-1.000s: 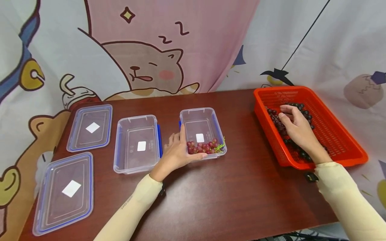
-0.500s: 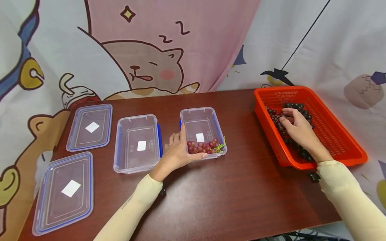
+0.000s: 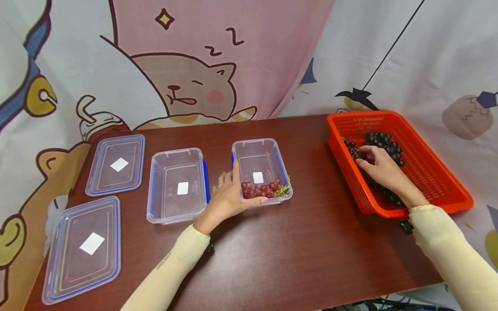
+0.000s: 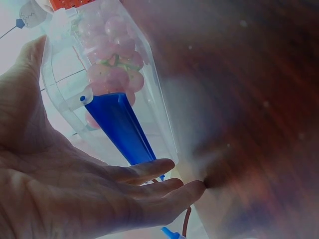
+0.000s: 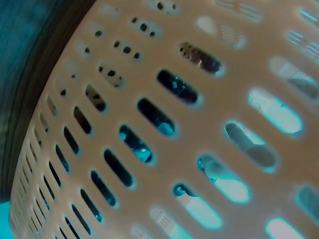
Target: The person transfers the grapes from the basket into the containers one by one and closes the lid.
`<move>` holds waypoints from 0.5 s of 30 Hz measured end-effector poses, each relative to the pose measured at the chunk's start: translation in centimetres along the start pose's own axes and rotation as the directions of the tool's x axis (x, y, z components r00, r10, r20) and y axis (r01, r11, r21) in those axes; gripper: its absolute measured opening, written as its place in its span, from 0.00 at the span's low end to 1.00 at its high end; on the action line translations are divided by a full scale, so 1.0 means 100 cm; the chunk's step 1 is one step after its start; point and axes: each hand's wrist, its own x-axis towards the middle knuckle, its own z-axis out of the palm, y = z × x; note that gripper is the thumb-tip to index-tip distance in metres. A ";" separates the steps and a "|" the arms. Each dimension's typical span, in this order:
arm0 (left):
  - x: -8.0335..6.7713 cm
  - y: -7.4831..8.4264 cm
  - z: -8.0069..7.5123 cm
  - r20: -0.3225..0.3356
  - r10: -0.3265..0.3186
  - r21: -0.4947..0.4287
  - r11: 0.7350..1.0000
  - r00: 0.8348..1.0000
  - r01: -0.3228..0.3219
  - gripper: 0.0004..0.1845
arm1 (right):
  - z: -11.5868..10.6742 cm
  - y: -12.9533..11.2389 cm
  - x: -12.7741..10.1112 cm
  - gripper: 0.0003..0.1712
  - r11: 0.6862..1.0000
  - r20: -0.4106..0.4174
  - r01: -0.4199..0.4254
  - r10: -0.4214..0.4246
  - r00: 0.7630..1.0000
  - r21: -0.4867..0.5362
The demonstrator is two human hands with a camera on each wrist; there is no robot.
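Right fingers point(image 3: 372, 150) edged leftward, half-curled, seemingly touching dark-red grapes point(image 3: 351, 144).

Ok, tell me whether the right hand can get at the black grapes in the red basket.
Probably yes: the right hand reaches over the rim of the open-topped red basket, close beside the black grapes, with no lid in the way.

We extend our left arm point(image 3: 155, 283) in its pale sleeve point(image 3: 190, 248) forward and inward. Our left hand point(image 3: 225, 196) is spread, the index finger point(image 3: 235, 172) pointing ahead and the thumb point(image 3: 254, 201) stretched out to the right. Our right arm point(image 3: 451, 259), sleeved alike, slants forward to the left. We curve our right hand point(image 3: 385, 172), with its fingers point(image 3: 370, 150) bent and right thumb point(image 3: 365, 166) facing them.
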 end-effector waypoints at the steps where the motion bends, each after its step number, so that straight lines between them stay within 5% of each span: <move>1: -0.001 0.002 -0.002 0.005 -0.003 0.000 1.000 1.000 0.003 0.79 | 0.001 0.000 0.000 0.36 1.000 0.001 0.012 -0.012 1.000 -0.004; 8: -0.005 0.008 -0.007 0.020 -0.023 0.023 0.999 1.000 0.023 0.78 | 0.003 0.003 0.000 0.35 0.998 0.015 0.019 -0.018 1.000 -0.053; 15: -0.004 0.007 -0.005 0.025 -0.030 0.041 0.999 0.999 0.029 0.78 | 0.002 0.009 0.006 0.39 0.997 0.150 0.015 -0.004 0.989 -0.072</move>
